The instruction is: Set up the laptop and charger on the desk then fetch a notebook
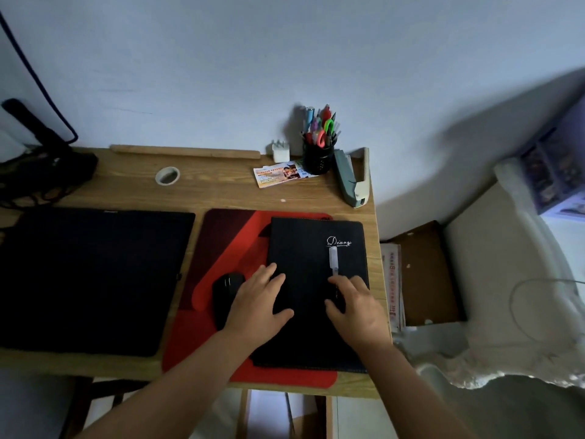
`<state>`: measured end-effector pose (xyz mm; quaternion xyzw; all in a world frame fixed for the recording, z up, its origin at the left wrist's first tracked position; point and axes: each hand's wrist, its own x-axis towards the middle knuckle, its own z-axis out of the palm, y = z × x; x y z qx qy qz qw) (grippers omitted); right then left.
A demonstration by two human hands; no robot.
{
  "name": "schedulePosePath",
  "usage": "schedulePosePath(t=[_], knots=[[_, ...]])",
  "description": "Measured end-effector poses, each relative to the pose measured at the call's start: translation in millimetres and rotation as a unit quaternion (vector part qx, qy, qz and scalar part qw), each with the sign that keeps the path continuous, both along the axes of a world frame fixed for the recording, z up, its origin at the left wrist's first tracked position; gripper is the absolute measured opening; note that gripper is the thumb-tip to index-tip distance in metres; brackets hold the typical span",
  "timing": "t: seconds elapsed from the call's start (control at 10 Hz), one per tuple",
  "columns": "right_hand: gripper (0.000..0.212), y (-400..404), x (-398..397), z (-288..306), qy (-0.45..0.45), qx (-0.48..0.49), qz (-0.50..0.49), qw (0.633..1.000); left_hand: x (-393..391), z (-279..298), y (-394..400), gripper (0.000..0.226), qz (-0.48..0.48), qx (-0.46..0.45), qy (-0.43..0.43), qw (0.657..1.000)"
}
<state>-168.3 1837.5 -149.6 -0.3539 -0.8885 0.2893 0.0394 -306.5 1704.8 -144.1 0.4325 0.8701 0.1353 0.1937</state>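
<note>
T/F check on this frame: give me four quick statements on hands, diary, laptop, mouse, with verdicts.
1. Both hands rest on the diary. True: left hand, right hand.
2. The laptop is open. False: its lid is closed.
3. The mouse lies left of the diary. True.
4. The pen stands in the pen cup. False: it lies on the diary.
</note>
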Motion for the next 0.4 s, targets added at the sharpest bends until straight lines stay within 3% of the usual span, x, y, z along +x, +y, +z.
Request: schedulePosePath(t=[0.2, 0.4], knots=[[0.051, 2, 1, 5, -0.012, -0.015, 0.001, 1.000, 0, 3, -1, 0.069, -0.008, -0.003, -0.009, 1.000], [0.044, 12, 4, 41, 0.008, -0.021, -0.035, 0.999, -7, 31, -4, 0.070, 0.012, 0.050, 0.009, 0.999]])
